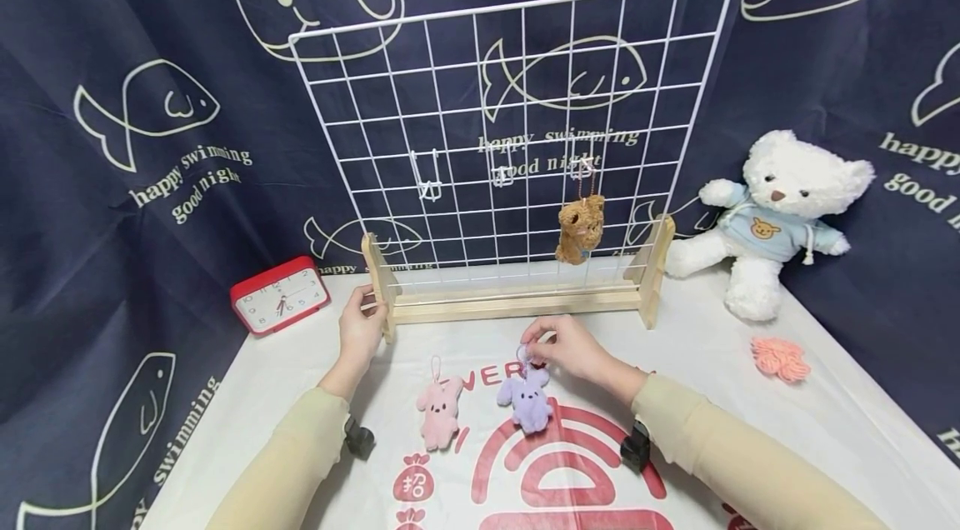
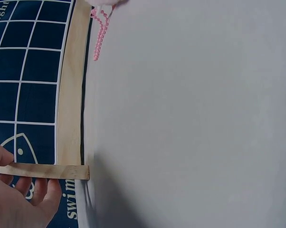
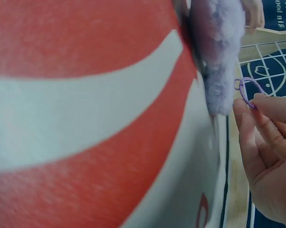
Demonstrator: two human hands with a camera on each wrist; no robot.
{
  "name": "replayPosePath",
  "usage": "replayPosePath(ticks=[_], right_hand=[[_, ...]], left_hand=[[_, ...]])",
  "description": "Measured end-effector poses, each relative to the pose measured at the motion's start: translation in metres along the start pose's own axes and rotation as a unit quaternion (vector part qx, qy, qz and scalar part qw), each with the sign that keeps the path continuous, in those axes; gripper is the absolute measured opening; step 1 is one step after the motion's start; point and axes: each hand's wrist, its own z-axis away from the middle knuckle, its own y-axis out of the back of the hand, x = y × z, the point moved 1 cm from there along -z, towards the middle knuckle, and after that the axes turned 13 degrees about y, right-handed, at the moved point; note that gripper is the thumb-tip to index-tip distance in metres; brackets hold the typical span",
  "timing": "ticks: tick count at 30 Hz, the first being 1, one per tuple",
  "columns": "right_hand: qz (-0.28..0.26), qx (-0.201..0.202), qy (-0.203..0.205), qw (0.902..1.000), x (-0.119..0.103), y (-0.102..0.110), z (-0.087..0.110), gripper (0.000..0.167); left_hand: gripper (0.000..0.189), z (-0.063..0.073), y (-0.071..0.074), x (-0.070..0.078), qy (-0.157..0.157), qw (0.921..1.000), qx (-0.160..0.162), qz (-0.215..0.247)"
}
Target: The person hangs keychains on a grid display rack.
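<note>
My left hand (image 1: 362,326) grips the left wooden upright (image 2: 43,170) of a stand, thumb on one side and fingers on the other in the left wrist view. My right hand (image 1: 573,349) pinches the thin purple loop (image 3: 247,81) of a purple plush keychain (image 1: 530,405). This toy lies or leans just above the white tablecloth; whether it touches the cloth I cannot tell. To its left lies a pink plush keychain (image 1: 439,415) with its bead loop (image 2: 100,42) stretched upward. A brown plush keychain (image 1: 577,230) hangs from the rightmost hook of the white wire grid (image 1: 512,9).
Two white hooks, the left one (image 1: 429,188) and the middle one (image 1: 502,174), hang bare on the grid. A red clock (image 1: 281,297) stands left of the stand. At the right are a white teddy bear (image 1: 765,226) and a coral yarn bundle (image 1: 780,359). A dark printed curtain (image 1: 172,5) hangs behind.
</note>
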Motion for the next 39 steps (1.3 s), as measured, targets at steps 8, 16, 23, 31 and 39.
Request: replayPosePath(ticks=[8,16,23,31,39], right_hand=[[-0.023,0.026,0.014,0.9993,-0.012,0.007,0.000,0.005],[0.000,0.058,0.015,0.9982,-0.025,0.013,-0.003,0.006],[0.022,0.064,0.028,0.9973,-0.037,0.018,-0.008,0.005],[0.031,0.081,0.041,0.9954,-0.049,0.023,-0.015,0.006],[0.011,0.091,0.045,0.9948,-0.062,0.029,-0.022,0.005]], left_hand=[[0.038,0.000,-0.001,0.000,-0.001,1.0000,0.000,0.001],[0.039,0.002,0.000,0.000,0.002,1.0000,0.002,-0.006],[0.038,0.002,-0.001,0.000,-0.001,1.0000,0.007,-0.005],[0.038,0.001,-0.001,0.001,-0.001,1.0000,0.007,0.001],[0.039,0.002,-0.001,0.001,0.000,1.0000,0.001,0.000]])
